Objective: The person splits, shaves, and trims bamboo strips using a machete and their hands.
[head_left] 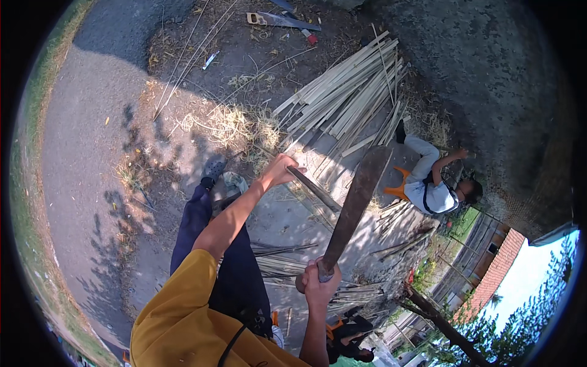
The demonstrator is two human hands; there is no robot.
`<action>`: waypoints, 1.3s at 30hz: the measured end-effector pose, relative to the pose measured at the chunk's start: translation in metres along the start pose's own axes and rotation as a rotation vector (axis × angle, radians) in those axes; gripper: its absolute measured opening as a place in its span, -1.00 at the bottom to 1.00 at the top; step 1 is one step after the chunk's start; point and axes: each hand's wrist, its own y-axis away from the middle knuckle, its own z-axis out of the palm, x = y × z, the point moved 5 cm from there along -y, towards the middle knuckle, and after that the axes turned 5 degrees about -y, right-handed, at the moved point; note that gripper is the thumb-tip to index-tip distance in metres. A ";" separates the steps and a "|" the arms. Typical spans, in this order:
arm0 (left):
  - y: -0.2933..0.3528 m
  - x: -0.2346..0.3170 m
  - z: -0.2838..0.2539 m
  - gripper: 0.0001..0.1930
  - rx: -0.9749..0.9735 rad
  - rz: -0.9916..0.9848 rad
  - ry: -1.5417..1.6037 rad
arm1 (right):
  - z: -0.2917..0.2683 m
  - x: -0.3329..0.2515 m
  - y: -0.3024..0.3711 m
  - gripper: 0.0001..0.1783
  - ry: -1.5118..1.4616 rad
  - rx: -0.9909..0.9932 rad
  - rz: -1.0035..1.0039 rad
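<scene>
My right hand [319, 287] is wrapped round the handle of a machete with a long, broad, dark blade [356, 208]. The blade points up and to the right, its wide tip near the top. In my left hand [281, 171] is one end of a dark, narrow strip, probably split bamboo [317, 191]; its other end reaches close to the machete blade. Whether strip and blade touch, I cannot tell. Below my left arm are my dark-trousered legs and a shoe [214, 168].
Pale split strips [348, 92] lie piled ahead, beside curly shavings [229, 125]. A handsaw [283, 21] rests at the far end. One person [434, 194] sits on an orange stool [398, 183] at the right; another [350, 339] is at the lower edge. Darker strips [284, 266] lie below my hands.
</scene>
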 end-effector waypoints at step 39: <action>0.001 -0.006 0.008 -0.76 0.086 0.052 0.102 | -0.033 0.009 0.010 -0.78 0.380 -0.044 -0.122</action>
